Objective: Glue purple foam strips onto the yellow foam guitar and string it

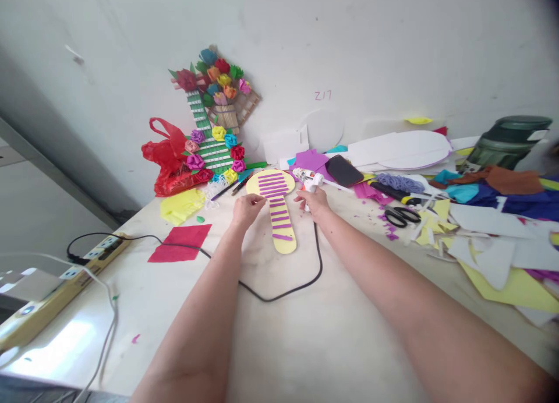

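Note:
A yellow cutout with purple strips across it lies on the table between my hands. My left hand is at its left edge, with thumb and fingertips pinched together; whatever they hold is too small to make out. On the other side, my right hand is wrapped round a white glue gun, whose body points up and left near the cutout's round top. A black cord runs from the glue gun, curves below the cutout and passes under my left forearm.
A power strip sits at the left, near a red sheet. Paper flowers and a red bag stand by the wall. Black scissors, a phone, paper scraps and a dark green container are at the right.

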Available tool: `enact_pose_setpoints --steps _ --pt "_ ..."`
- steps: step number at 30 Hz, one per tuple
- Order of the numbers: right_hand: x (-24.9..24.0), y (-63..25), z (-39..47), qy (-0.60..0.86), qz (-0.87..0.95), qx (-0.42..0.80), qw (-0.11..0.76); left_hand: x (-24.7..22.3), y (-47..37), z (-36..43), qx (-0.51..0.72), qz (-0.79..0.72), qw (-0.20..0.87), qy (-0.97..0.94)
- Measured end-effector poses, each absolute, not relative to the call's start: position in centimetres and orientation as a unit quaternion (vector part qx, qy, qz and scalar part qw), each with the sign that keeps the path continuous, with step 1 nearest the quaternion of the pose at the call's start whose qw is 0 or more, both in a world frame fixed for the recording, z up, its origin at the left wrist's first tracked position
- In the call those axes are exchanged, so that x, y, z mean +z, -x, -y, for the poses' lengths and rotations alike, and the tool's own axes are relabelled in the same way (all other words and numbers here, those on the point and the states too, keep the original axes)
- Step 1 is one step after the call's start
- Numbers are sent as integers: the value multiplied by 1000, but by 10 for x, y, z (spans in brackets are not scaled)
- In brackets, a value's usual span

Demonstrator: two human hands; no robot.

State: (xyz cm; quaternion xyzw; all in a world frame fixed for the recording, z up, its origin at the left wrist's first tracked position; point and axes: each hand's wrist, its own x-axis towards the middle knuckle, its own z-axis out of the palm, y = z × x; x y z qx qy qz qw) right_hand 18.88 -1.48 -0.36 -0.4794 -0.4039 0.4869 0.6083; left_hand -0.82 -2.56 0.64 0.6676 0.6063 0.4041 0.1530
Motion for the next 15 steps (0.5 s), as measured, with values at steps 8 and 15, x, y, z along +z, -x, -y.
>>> enact_pose_setpoints --steps 8,15 --pt "-8 -193 34 455 419 482 620 -7 1 30 330 -540 58 -772" --pt "-6 -193 38 448 432 499 603 -4 -2 29 302 -538 67 -784"
